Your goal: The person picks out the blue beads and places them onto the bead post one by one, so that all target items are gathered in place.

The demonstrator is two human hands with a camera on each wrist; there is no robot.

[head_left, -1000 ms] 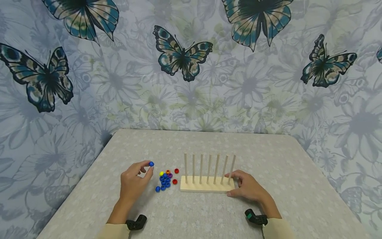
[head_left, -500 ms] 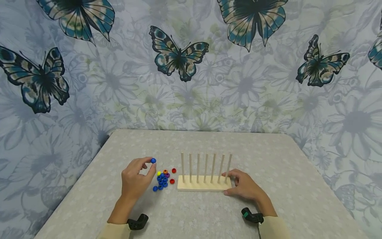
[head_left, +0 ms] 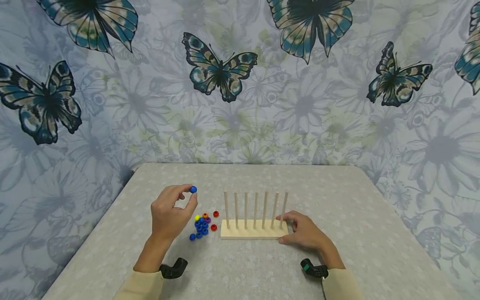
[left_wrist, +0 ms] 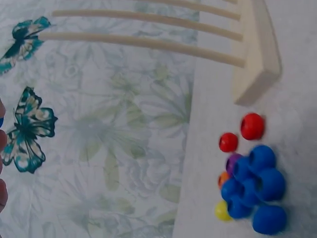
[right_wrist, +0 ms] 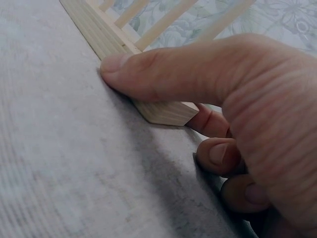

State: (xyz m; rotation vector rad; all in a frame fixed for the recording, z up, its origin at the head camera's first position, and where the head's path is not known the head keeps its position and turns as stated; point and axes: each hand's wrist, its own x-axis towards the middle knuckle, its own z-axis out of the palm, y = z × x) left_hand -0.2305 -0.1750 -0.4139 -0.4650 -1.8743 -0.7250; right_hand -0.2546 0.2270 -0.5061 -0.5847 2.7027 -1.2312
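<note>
Between thumb and index fingertip, my left hand (head_left: 171,210) pinches a blue bead (head_left: 193,189), raised above the table left of the pegs. In the left wrist view only a sliver of that hand shows at the left edge. A pale wooden peg board (head_left: 255,230) with a row of several upright bare dowels stands on the table. My right hand (head_left: 305,231) grips its right end, thumb along the front edge and fingers behind, as the right wrist view (right_wrist: 168,74) also shows. Beside the board's left end lie loose blue beads (left_wrist: 270,184) in a cluster.
Near the blue cluster lie two red beads (left_wrist: 253,126), a yellow bead (head_left: 196,218), an orange bead (head_left: 205,215) and a purple bead (head_left: 208,220). A pale patterned cloth covers the table (head_left: 247,271). Behind it hangs a butterfly-print backdrop (head_left: 240,125).
My left hand has risen with the blue bead, now near the height of the dowel tops. The right hand keeps its grip on the board. The whole head view has shifted slightly.
</note>
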